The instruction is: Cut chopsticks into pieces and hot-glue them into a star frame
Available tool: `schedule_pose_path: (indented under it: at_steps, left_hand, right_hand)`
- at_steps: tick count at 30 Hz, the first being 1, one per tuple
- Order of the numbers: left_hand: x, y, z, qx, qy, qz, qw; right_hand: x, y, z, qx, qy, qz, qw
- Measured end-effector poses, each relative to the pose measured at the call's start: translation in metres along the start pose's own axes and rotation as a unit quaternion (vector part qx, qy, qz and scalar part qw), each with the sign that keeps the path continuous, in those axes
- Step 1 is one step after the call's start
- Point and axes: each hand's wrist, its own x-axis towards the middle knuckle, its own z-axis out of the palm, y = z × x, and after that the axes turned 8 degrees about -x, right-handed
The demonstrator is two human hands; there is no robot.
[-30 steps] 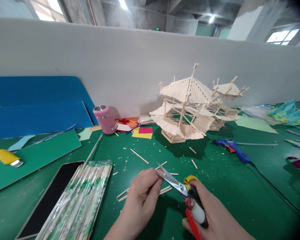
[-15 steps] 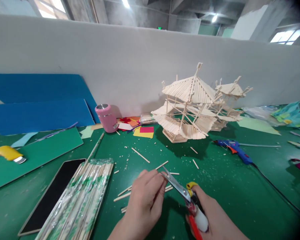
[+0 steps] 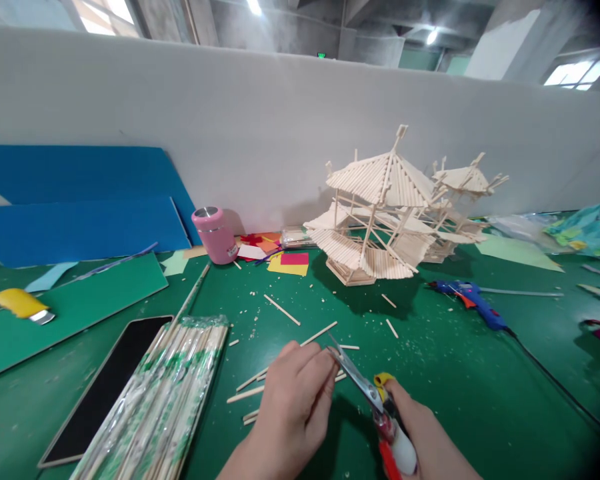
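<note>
My right hand (image 3: 420,427) grips a pair of scissors (image 3: 357,375) with yellow, red and white about the handles. Their metal blades point up and left, to the fingertips of my left hand (image 3: 297,397). That hand is closed in a pinch on what looks like a thin wooden stick, nearly all of it hidden by the fingers. Blades and fingertips meet or nearly meet; whether they touch is unclear. Loose wooden sticks (image 3: 247,395) lie beside and under my left hand, and another stick (image 3: 282,310) rests farther back among small chips.
Behind stands a pagoda-like stick model (image 3: 380,227). A blue glue gun (image 3: 467,300) trails its cord at right. On the left are wrapped stick bundles (image 3: 165,400), a black flat panel (image 3: 110,387) and a yellow cutter (image 3: 17,305). A pink flask (image 3: 215,237) stands at the back.
Both hands and the scissors have shifted very slightly right and down in view, along with a small camera movement. My grip on the scissors and the left pinch look the same.
</note>
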Motion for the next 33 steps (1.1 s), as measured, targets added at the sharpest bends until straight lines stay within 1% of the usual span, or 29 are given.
schedule_pose_path:
  at_steps: [3,5,8,10,12,15,20,23,26,30,31,32,33]
  left_hand:
    - [0.001,-0.001,-0.001,-0.033,-0.005,-0.015,0.999]
    - [0.003,-0.001,-0.003,-0.084,-0.024,-0.044,0.995]
    - [0.006,0.001,-0.006,-0.177,-0.071,-0.091,0.977]
    - [0.007,0.002,-0.008,-0.217,-0.089,-0.112,0.966]
    - [0.007,0.002,-0.009,-0.231,-0.093,-0.123,0.961]
    - [0.006,0.001,-0.008,-0.225,-0.088,-0.131,0.961]
    - [0.006,0.003,-0.007,-0.208,-0.085,-0.125,0.966]
    - [0.007,0.003,-0.006,-0.185,-0.073,-0.115,0.973]
    - [0.007,0.003,-0.003,-0.146,-0.044,-0.103,0.983]
    - [0.005,0.003,0.002,-0.083,0.042,-0.072,0.993]
    - [0.005,0.003,0.002,-0.075,0.055,-0.059,0.994]
    - [0.005,0.003,0.002,-0.075,0.057,-0.050,0.994]
    - [0.005,0.003,0.001,-0.086,0.047,-0.050,0.994]
  right_hand:
    - [0.001,0.001,0.001,0.003,0.000,-0.006,1.000]
    - [0.002,0.000,0.000,-0.002,0.000,-0.004,1.000]
    - [0.001,0.000,0.000,-0.020,0.007,0.008,1.000]
    - [0.000,0.002,0.001,-0.025,0.004,0.012,1.000]
    - [-0.001,0.006,0.003,-0.025,0.005,0.014,1.000]
    - [-0.002,0.009,0.004,-0.025,0.008,0.018,0.999]
    - [-0.003,0.006,0.002,-0.027,0.005,0.029,0.999]
    - [-0.002,0.006,0.003,-0.016,0.007,0.021,1.000]
    - [0.000,0.006,0.005,-0.005,0.018,0.013,1.000]
    - [0.004,0.004,0.007,0.011,0.025,0.005,1.000]
    - [0.004,0.004,0.007,0.011,0.024,0.004,1.000]
    - [0.004,0.003,0.007,0.010,0.025,0.002,1.000]
    - [0.003,0.002,0.007,0.008,0.027,0.001,1.000]
